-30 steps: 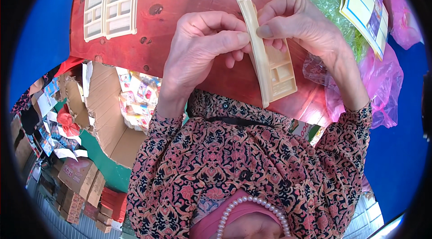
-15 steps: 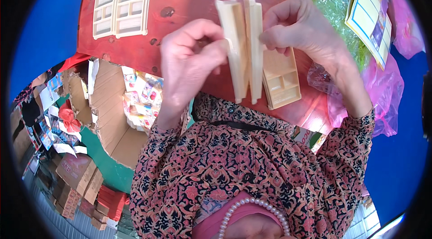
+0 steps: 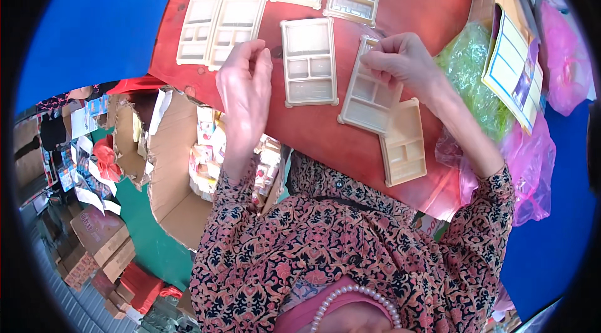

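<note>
My right hand pinches the upper edge of a cream compartment tray, whose lower end overlaps a yellower compartment tray. To its left, a separate cream tray with several sections lies flat on the red table. My left hand is open and holds nothing. Its fingertips are by the lower end of a cream tray that lies side by side with another tray.
More cream trays stand in a row along the far side of the red table. Crumpled green plastic, a printed card and pink bags crowd the right. A cardboard box with small colourful packets sits below the left edge.
The two trays held upright between my hands are now apart: one lies on the table, the other is in my right hand. My left hand has let go; the view has shifted.
</note>
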### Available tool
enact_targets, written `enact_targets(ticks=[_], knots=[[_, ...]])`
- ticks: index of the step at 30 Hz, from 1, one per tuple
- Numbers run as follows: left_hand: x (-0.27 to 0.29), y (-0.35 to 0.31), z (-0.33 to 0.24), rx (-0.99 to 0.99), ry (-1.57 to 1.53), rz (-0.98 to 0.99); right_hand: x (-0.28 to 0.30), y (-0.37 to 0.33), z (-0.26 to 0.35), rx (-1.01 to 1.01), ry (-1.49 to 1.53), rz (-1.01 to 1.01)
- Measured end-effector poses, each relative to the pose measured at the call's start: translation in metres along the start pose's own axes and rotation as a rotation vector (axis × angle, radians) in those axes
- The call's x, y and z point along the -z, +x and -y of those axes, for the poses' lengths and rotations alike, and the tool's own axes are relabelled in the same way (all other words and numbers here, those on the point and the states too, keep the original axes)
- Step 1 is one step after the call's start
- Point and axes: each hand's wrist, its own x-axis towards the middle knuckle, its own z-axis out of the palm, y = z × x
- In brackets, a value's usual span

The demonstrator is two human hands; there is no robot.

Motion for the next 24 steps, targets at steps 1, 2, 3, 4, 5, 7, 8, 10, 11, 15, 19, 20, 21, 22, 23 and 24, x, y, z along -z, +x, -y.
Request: enact_targets(ticks=[1, 2, 3, 4, 5, 7, 8, 10, 11, 15, 19, 20, 21, 22, 23, 24], knots=[[-0.004, -0.003, -0.003, -0.179, 0.130, -0.132, -0.001, -0.001, 0.000, 0.007, -0.003, 0.001], [-0.006, -0.007, -0.009, -0.245, 0.157, -0.114, -0.003, -0.004, -0.001, 0.150, -0.231, -0.095], [-0.007, -0.010, -0.013, -0.297, 0.140, -0.014, -0.004, -0.007, -0.003, 0.292, -0.458, -0.191], [-0.011, -0.013, -0.011, -0.402, 0.230, 0.013, -0.005, -0.012, -0.004, 0.298, -0.460, -0.183], [-0.016, -0.018, -0.005, -0.506, 0.320, 0.042, -0.005, -0.018, -0.007, 0.477, -0.652, -0.237], [-0.028, -0.023, 0.001, -0.498, 0.394, 0.084, -0.007, -0.024, -0.011, 0.659, -0.840, -0.292], [-0.032, -0.025, 0.004, -0.495, 0.463, 0.132, -0.008, -0.026, -0.013, 0.629, -0.881, -0.243], [-0.035, -0.026, 0.014, -0.467, 0.452, 0.166, -0.010, -0.026, -0.018, 0.595, -0.918, -0.197], [-0.034, -0.024, 0.017, -0.438, 0.439, 0.199, -0.013, -0.024, -0.021, 0.619, -0.906, -0.199], [-0.021, -0.013, 0.022, -0.458, 0.491, 0.197, -0.024, -0.013, -0.029, 0.681, -0.893, -0.170], [-0.014, -0.001, 0.022, -0.450, 0.481, 0.204, -0.036, 0.002, -0.028, 0.714, -0.912, -0.195], [-0.015, 0.002, 0.023, -0.464, 0.449, 0.217, -0.036, 0.006, -0.028, 0.706, -0.912, -0.199], [-0.016, 0.005, 0.025, -0.478, 0.416, 0.230, -0.036, 0.010, -0.026, 0.713, -0.931, -0.206], [-0.014, 0.009, 0.029, -0.475, 0.419, 0.233, -0.036, 0.015, -0.025, 0.726, -0.944, -0.207], [-0.012, 0.012, 0.034, -0.525, 0.369, 0.248, -0.037, 0.019, -0.024, 0.724, -0.940, -0.205], [-0.010, 0.013, 0.037, -0.574, 0.317, 0.264, -0.037, 0.023, -0.023, 0.772, -0.956, -0.227]])
